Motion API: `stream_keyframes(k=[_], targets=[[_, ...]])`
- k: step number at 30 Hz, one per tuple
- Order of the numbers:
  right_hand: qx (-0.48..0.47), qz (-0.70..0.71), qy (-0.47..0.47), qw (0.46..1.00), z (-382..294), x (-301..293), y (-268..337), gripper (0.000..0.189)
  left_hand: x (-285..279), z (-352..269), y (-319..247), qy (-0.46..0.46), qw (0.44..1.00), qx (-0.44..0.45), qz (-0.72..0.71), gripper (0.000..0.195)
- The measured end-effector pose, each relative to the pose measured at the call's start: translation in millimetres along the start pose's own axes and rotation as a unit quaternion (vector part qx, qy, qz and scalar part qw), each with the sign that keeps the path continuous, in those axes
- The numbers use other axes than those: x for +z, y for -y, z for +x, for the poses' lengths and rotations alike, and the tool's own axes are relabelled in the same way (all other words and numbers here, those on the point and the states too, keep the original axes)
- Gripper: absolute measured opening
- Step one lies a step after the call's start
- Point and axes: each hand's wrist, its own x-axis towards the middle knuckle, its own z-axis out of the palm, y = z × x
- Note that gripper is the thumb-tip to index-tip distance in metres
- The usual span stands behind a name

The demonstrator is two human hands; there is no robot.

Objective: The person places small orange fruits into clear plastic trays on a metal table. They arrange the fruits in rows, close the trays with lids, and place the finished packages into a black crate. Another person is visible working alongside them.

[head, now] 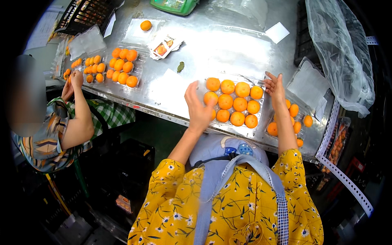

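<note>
A clear plastic clamshell tray (261, 108) lies before me on the metal table, its see-through lid (242, 46) folded back towards the far side. Rows of orange citrus fruit (239, 104) fill the tray. At its left edge is my left hand (199, 107), slightly blurred, fingers spread and thumb over the nearest fruit. My right hand (275, 87) is beside the far right corner, palm turned inward and fingers apart, holding nothing. Whether either hand touches the tray is hard to tell. Below my right forearm sit several loose fruits (293, 110).
A co-worker's hands (76, 80) are at the left among other filled trays (122, 67). Printed cards (165, 47), a leaf (180, 67) and a green scale (176, 6) lie on the table (153, 101). A plastic bag (340, 55) hangs over a dark crate at right.
</note>
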Motion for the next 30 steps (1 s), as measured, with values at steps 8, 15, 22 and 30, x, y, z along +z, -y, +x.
stream_keyframes(k=[8,15,22,30], targets=[[0.02,-0.034,0.028,0.999,-9.5,-5.2,2.0,0.061,-25.7,14.1,19.1,0.042,0.923,-0.291,-0.249,0.063],[-0.176,-0.361,0.038,0.915,-74.0,0.4,-2.1,0.06,-29.2,-5.1,20.4,0.2,0.905,-0.331,-0.177,0.068],[-0.079,-0.251,0.009,0.965,-99.0,18.4,-26.5,0.08,-8.6,-7.8,42.5,0.204,0.928,-0.275,-0.148,0.068],[-0.069,-0.041,-0.087,0.993,-64.7,18.7,-39.0,0.077,33.7,12.6,44.0,-0.039,0.94,-0.288,-0.176,0.062]])
